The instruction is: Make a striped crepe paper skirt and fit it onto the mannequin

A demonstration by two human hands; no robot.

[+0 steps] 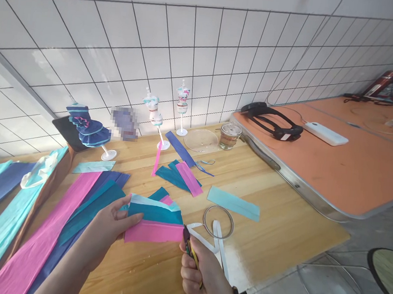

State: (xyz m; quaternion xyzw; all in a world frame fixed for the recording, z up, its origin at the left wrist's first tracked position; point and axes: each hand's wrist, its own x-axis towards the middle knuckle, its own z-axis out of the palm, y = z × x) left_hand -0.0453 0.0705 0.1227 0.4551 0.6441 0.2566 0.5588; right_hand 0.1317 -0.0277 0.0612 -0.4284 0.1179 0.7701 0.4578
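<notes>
My left hand [116, 220] pinches a layered piece of crepe-like strips [156, 214] in light blue, teal and pink, thumb on top. At the right end of this piece, my right hand [199, 269] is closed around small scissors [191, 248] with black and yellow handles. The scissor tips meet or nearly touch the piece's edge; whether they cut into it I cannot tell. Beyond the hands lie teal strips [172, 176], a pink strip [189, 179] and a light blue strip [234, 203]. White tape [219, 245] and a metal ring [218, 222] rest beside my right hand.
Long pink [48, 225] and turquoise [8, 230] strips cover the table's left. At the back stand a blue-dressed mannequin [88, 126], two smaller mannequins [182, 101], and a glass of water [230, 136]. An orange table [334, 171] on the right bears a black headset [272, 122].
</notes>
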